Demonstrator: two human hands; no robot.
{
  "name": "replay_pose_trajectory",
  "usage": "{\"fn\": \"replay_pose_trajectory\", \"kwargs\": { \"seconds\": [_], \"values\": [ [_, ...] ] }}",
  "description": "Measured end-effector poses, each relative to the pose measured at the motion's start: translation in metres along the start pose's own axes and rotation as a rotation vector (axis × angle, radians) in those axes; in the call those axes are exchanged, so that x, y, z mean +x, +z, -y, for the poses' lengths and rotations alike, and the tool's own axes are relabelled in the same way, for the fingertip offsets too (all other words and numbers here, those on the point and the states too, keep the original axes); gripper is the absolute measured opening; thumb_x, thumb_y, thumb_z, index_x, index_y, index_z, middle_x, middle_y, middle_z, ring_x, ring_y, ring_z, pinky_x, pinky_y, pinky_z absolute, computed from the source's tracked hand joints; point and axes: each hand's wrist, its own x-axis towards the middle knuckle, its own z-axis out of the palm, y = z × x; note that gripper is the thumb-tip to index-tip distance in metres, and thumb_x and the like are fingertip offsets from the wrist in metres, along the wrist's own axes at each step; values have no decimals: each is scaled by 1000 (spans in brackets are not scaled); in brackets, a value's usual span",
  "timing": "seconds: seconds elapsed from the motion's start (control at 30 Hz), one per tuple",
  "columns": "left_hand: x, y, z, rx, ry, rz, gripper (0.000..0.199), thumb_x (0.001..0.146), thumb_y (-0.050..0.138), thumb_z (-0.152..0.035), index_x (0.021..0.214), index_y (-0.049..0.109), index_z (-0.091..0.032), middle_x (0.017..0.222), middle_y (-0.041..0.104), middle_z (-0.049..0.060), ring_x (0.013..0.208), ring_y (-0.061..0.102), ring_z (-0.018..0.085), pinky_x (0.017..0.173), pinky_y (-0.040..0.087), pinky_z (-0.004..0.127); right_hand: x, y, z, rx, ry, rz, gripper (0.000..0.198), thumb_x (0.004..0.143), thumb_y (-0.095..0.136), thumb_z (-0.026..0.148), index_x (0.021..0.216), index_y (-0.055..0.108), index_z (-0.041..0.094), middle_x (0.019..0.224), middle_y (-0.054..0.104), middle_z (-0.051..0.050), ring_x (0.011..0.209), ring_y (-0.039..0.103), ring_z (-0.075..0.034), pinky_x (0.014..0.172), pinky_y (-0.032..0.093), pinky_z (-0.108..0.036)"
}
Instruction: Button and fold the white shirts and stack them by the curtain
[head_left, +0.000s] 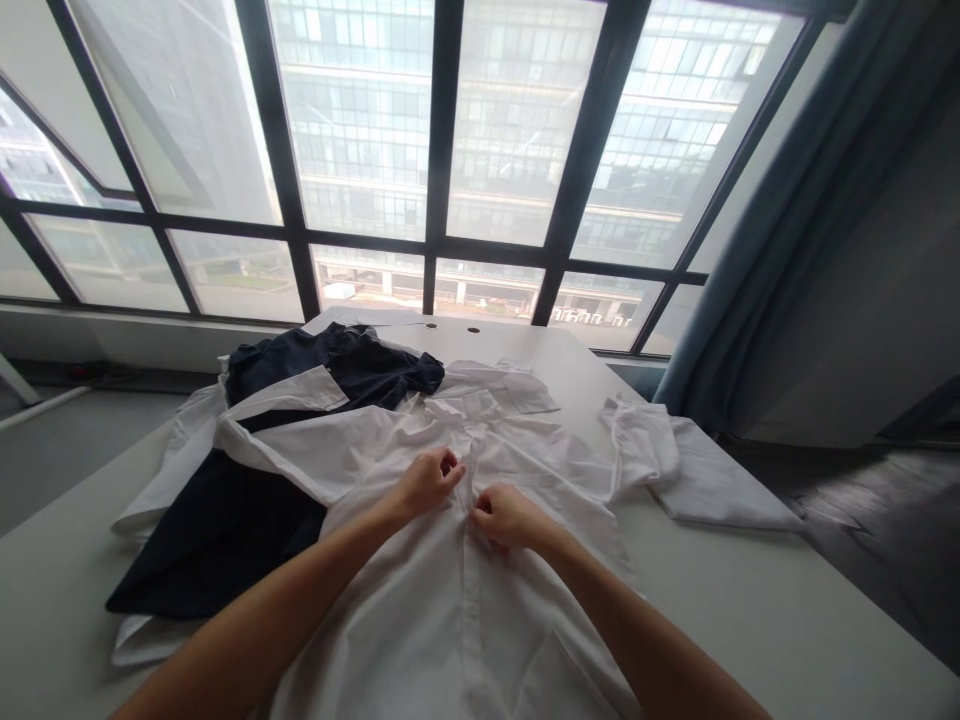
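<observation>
The right hand (510, 515) pinches the front placket (471, 590) of a white shirt (390, 625); the left hand (429, 482) curls beside it, its hold unclear. A navy garment (217, 530) lies left.

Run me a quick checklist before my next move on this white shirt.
1. White shirt spread front up: ok.
2. Left hand and right hand at the front placket: ok.
3. Firm grip on the fabric: cannot tell.
4. Front fully fastened: cannot tell, details too small.
5. Sleeve on your left clear of the navy garment: not ok, it lies across it.
</observation>
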Motion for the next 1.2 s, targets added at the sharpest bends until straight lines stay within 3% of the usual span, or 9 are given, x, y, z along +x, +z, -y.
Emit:
{"fn": "replay_pose_trajectory", "kwargs": {
  "seconds": [0.13,0.27,0.47,0.57,0.77,0.9,0.97,1.07,1.2],
  "values": [
    [-30,-7,-17,216,-110,135,39,81,59,-53,86,67,-15,73,68,6,66,61,19,58,35,26,5,8,-12,93,-49,-24,24,77,49,20,53,52,19,44,54,2,40,54,-12,44,37,-20],
    [-47,-11,-29,268,-152,281,25,84,57,-39,81,71,-18,78,72,6,72,64,20,61,37,26,9,16,-22,296,-120,-51,13,75,50,23,63,54,20,50,54,4,41,51,-11,41,35,-20],
    [-52,-4,-30,382,-105,174,18,89,48,-25,90,65,-19,88,72,9,82,66,24,68,40,29,5,21,-28,613,-224,-44,15,74,52,33,66,48,21,52,49,7,42,44,-9,40,34,-19],
    [-51,3,-19,281,-94,64,16,92,41,-21,92,57,-19,84,68,8,79,64,22,70,40,29,4,19,-29,531,-200,-72,13,73,50,31,65,48,21,52,49,6,41,43,-9,41,32,-19],
    [-52,10,-3,-37,49,-28,9,88,40,-19,83,48,-21,69,57,-1,66,55,15,64,39,26,5,15,-27,27,-223,-295,14,71,54,19,59,57,15,56,55,2,56,47,-10,52,29,-20],
    [-47,-14,-3,62,33,31,13,86,45,-23,78,54,-20,67,58,-1,63,55,15,62,39,25,6,-9,-40,-140,-99,-232,18,74,56,23,59,63,15,54,56,2,55,49,-11,53,30,-21],
    [-41,-38,2,220,-28,19,20,89,44,-27,78,59,-19,70,63,2,68,60,18,66,41,27,7,-32,-59,-191,-45,-314,21,79,57,28,67,68,15,62,63,-1,62,57,-14,58,36,-22],
    [-33,-78,22,524,-124,-156,25,90,45,-29,96,66,-15,101,70,14,98,64,28,86,44,37,10,-72,-101,-280,179,-600,29,88,55,36,99,73,16,101,72,-11,90,66,-21,76,45,-26],
    [-31,-107,55,799,-324,-185,53,84,60,-40,128,57,-11,133,56,24,125,49,41,100,37,52,15,-105,-154,-378,492,-624,58,88,59,41,137,54,10,137,53,-24,113,62,-32,88,48,-37]
  ]
}}
